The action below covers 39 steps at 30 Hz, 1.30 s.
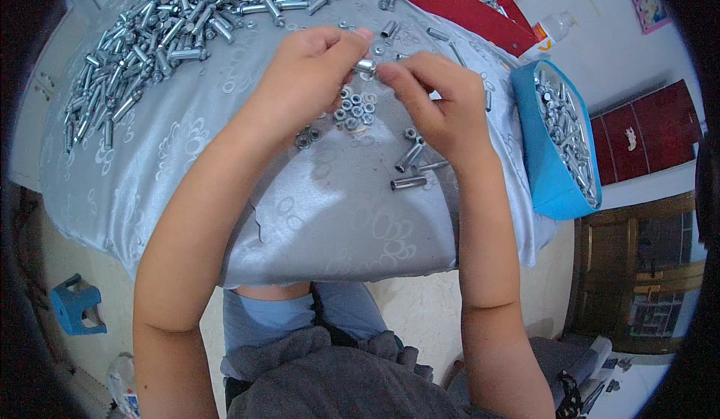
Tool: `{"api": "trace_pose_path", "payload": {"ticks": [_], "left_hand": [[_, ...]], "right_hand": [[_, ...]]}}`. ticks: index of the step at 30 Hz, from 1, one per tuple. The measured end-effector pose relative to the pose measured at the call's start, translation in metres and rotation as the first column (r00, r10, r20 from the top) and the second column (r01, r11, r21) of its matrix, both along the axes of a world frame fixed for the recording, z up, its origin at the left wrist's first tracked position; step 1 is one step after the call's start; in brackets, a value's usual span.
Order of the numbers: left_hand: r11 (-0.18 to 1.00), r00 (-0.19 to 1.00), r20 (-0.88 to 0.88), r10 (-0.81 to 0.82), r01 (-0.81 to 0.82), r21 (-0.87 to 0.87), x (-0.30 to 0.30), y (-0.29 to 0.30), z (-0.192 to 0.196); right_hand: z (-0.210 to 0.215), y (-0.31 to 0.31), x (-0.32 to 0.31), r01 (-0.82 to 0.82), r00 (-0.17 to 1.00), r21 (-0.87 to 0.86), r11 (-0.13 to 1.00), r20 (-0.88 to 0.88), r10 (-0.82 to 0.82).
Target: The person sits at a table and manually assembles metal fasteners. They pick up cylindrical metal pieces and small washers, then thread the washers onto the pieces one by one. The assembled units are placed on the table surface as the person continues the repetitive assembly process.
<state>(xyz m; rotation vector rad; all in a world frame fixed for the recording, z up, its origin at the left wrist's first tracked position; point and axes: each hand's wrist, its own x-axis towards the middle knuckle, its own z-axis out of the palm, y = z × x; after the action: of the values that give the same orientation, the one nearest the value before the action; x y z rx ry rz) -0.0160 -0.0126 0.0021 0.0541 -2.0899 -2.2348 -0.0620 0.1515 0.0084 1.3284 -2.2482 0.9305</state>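
Note:
My left hand (311, 67) pinches a short, shiny metal anchor sleeve (365, 66) between thumb and fingers above the table. The thumb and fingertips of my right hand (444, 100) close on the sleeve's right end, where a thin threaded part seems to show. Most of the piece is covered by my fingers. Just below my hands lies a cluster of hex nuts (355, 110), with a few more nuts (306, 137) under my left wrist. Loose metal sleeves (409, 183) rest beside my right wrist.
A large heap of assembled anchor bolts (180, 25) spreads over the far left of the silver tablecloth (315, 224). At the far right stand a red box (514, 33) and a blue fabric bin (538, 168), both holding metal parts. A plastic bottle (556, 26) is beside the red box.

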Motion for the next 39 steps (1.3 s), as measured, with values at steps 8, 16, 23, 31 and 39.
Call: {"api": "trace_pose_path", "payload": {"ticks": [8, 16, 23, 31, 39], "left_hand": [[0.998, 0.999, -0.006, 0.051, -0.051, -0.029, 0.001, 0.001, 0.003], [0.999, 1.0, 0.002, 0.001, -0.001, -0.032, 0.002, 0.0, 0.002], [0.978, 0.94, -0.341, 0.015, -0.085, -0.191, -0.003, 0.003, -0.006], [0.993, 0.941, -0.335, 0.037, -0.073, -0.095, -0.005, 0.008, -0.01], [0.996, 0.899, -0.437, 0.018, -0.057, -0.074, -0.003, 0.008, -0.007]], "right_hand": [[-0.001, -0.008, 0.002, -0.032, 0.997, -0.028, 0.999, 0.072, 0.033], [-0.003, -0.012, 0.004, -0.045, 0.997, -0.111, 0.993, 0.051, 0.051], [0.005, -0.009, 0.012, 0.013, 0.397, -0.24, 0.971, 0.892, 0.215], [-0.013, -0.014, 0.006, -0.059, 0.905, -0.186, 0.981, 0.405, 0.132], [0.012, -0.015, 0.019, 0.083, 0.477, -0.239, 0.967, 0.862, 0.172]]}}
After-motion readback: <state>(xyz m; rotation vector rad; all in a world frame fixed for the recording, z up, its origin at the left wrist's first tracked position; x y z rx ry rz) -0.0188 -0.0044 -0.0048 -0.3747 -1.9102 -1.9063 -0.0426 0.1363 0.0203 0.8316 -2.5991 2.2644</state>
